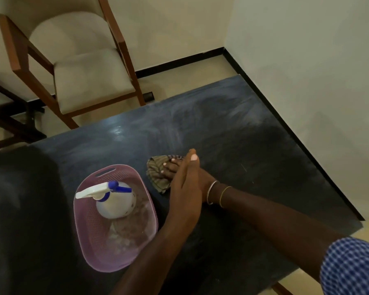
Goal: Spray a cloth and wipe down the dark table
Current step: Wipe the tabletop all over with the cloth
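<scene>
The dark table [243, 145] shows pale wipe streaks across its far half. A striped brown cloth [155, 168] lies crumpled on it near the middle. My right hand [170, 167] reaches in from the right, a bangle on the wrist, and its fingers press down and curl over the cloth. My left hand [185, 184] stands on edge right in front of it, fingers straight and together, holding nothing and hiding most of the right hand. A white spray bottle [115, 203] with a blue trigger stands inside a pink basket [94, 241] left of the hands.
A wooden chair [90, 81] with a beige cushion stands beyond the table's far edge. A white wall runs close along the table's right edge. A dark frame of other furniture shows at the far left.
</scene>
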